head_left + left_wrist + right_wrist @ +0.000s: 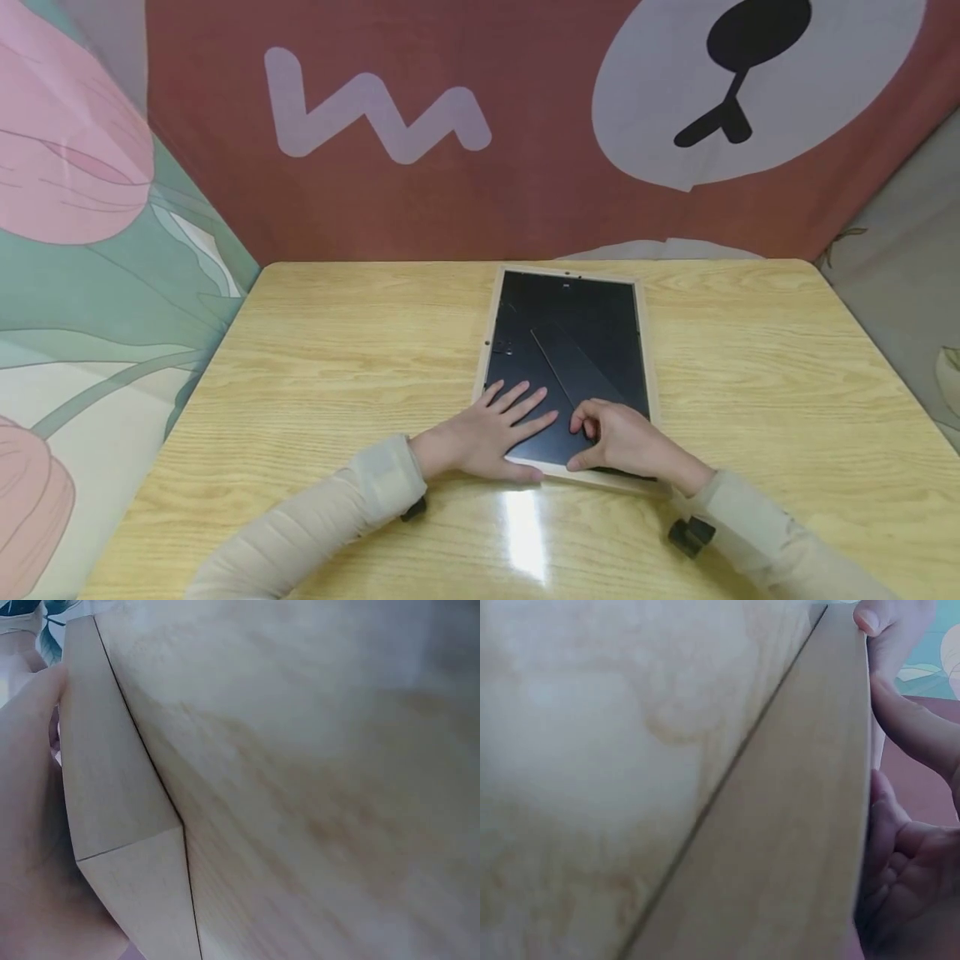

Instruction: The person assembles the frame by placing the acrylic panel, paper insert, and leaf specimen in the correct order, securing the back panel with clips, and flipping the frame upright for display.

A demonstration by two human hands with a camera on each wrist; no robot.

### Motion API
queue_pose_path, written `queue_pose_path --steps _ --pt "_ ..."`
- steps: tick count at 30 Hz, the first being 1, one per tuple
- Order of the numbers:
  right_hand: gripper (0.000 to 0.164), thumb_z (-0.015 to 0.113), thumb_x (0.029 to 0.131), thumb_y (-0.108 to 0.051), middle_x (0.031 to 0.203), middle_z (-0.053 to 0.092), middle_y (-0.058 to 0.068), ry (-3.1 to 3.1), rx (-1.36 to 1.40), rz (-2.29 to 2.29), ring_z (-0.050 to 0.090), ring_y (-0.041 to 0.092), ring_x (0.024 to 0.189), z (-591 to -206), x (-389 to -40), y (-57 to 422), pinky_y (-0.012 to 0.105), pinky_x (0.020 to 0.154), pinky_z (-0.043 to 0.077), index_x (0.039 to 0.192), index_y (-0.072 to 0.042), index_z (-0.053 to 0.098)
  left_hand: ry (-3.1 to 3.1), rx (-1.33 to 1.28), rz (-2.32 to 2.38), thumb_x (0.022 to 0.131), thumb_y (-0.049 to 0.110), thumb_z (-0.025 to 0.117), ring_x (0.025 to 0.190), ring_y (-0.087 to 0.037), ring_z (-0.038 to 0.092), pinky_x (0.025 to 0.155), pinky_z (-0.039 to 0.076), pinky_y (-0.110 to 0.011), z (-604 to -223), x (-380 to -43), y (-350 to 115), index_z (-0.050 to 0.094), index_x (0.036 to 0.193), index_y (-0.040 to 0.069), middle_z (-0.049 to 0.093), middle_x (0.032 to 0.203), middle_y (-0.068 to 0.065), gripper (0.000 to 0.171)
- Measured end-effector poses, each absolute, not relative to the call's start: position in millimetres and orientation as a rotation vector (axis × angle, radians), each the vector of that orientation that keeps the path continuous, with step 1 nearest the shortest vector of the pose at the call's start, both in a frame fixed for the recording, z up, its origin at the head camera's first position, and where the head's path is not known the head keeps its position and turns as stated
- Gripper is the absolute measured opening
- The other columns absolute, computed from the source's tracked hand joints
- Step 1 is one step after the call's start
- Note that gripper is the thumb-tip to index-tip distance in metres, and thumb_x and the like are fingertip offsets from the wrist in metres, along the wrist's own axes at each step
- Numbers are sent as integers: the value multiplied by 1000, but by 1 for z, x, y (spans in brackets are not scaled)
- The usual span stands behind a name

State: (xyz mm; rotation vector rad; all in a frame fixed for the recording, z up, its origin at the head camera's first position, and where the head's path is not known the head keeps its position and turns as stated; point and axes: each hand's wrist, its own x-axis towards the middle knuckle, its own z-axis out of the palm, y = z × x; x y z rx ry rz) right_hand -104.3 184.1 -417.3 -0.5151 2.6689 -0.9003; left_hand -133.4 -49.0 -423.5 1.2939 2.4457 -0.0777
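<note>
A picture frame (489,367) with a pale wooden rim and black backing lies face down on the table. A long black stand leg (573,367) runs slantwise over the backing. My left hand (495,432) rests with spread fingers on the lower left corner, its thumb along the near rim. At the near edge, my right hand (622,437) has curled fingers beside the stand leg's lower part, with the thumb at the rim; the palm hides the leg's end. Both wrist views show the rim's wooden side close up, with a mitred corner (131,847) in the left one.
The frame lies on a light wood-grain table (360,358). Small metal hanging hardware (506,348) sits on the backing's left side. Behind the table hangs a reddish-brown printed cloth (525,192), with floral cloth (112,317) at the left.
</note>
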Motion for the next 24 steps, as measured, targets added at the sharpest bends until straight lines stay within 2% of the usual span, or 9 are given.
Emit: queue_pose_path --steps 11,24 --pt "23 84 71 -26 71 61 -7 2559 -498 -1054 51 1 63 -418 -101 184 17 58 45 83 -14 69 2445 1287 -76 90 72 34 150 -24 -10 122 0 -53 -424 -134 -49 2 154 33 -11 162 1 81" --pt "18 83 70 -24 64 60 -8 2605 -445 -1008 51 1 60 -418 -100 180 18 55 43 76 -15 69 2450 1301 -92 90 72 32 150 -24 -9 123 1 -52 -423 -133 -50 2 154 33 -12 162 1 80"
